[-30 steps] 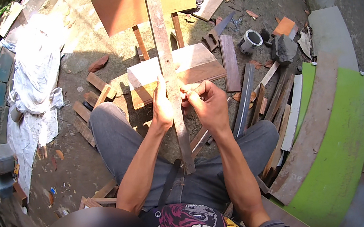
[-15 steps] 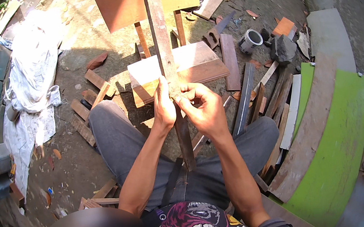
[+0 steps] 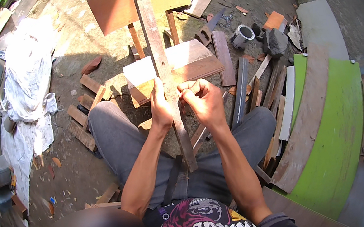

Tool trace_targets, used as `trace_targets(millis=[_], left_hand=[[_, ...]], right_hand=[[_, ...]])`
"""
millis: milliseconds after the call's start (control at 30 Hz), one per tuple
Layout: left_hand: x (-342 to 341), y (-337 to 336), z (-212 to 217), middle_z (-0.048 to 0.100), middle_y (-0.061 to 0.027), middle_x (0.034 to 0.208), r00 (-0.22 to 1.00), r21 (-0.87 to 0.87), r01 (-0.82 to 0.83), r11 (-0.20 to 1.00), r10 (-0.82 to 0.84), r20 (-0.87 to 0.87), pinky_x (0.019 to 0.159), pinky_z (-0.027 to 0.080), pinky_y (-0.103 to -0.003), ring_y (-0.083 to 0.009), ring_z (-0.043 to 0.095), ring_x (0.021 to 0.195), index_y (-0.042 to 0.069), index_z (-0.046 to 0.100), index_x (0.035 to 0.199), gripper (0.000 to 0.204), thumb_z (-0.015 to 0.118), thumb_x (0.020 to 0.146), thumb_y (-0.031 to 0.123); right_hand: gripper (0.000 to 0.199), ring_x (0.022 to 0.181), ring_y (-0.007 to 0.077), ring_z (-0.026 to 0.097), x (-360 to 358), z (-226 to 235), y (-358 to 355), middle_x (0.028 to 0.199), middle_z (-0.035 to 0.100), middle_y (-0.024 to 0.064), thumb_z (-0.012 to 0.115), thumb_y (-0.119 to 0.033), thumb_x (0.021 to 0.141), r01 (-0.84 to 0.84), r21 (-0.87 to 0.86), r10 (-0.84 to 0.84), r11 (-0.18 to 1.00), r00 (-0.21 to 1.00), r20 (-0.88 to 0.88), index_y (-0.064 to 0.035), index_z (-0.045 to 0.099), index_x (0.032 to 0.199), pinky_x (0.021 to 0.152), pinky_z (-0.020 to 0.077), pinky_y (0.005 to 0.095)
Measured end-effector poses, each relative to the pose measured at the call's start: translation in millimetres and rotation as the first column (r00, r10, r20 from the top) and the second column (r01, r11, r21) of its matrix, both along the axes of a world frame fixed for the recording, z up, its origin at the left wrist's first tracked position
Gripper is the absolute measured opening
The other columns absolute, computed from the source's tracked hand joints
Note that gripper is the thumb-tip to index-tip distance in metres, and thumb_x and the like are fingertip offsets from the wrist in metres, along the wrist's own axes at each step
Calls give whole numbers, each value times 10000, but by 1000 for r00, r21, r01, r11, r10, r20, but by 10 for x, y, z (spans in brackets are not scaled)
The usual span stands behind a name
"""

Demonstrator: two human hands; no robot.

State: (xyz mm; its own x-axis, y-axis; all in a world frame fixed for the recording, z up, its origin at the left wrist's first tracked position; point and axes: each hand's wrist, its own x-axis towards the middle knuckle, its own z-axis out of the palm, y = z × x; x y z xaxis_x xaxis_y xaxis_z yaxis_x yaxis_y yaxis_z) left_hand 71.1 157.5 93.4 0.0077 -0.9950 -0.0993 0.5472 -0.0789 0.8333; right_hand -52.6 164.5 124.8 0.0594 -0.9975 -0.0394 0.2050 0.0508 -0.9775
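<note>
A long, narrow wooden batten (image 3: 153,36) runs from the top edge down to my lap. My left hand (image 3: 160,110) is closed around its left side, thumb pointing up along the wood. Close by its right edge, my right hand (image 3: 202,102) has thumb and forefinger pinched together; whatever they hold, if anything, is too small to make out. Beyond my hands stands a low wooden piece with a plank top (image 3: 192,61) and thin uprights. Two orange-yellow panels (image 3: 114,9) rise behind the batten.
A handsaw (image 3: 209,29), an open paint can (image 3: 242,36) and a stone (image 3: 274,42) lie to the far right. Boards and a green panel (image 3: 335,136) lean at my right. Wood offcuts (image 3: 79,116) lie left of my knee, near a white cloth (image 3: 26,91).
My right hand's fingertips have come slightly away from the batten's face to its right edge. My left hand keeps its hold. The whole view has shifted a little.
</note>
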Motion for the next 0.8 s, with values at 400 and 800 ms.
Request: trace_targets(millis=[400,800], left_hand=[[149,-433,-40,624,-81,1098,846,-248,95,964,54,531,644,502,-234,-82,578,756,-2,489,1341,397,569,957,61],[-784,-306,-805,657,-244,1130,330,140,719,680,-513,793,922,477,-384,-306,643,1057,15,504,1350,582,646,928,390]], right_hand=[[165,639,145,613,-1467,-698,-342,819,659,86,518,-159,1000,495,248,-428,833,860,-279,-25,530,1096,564,509,285],[310,795,168,632,-2023,-1714,259,996,651,106,465,-183,972,642,522,-608,562,748,-266,10,586,1181,624,542,304]])
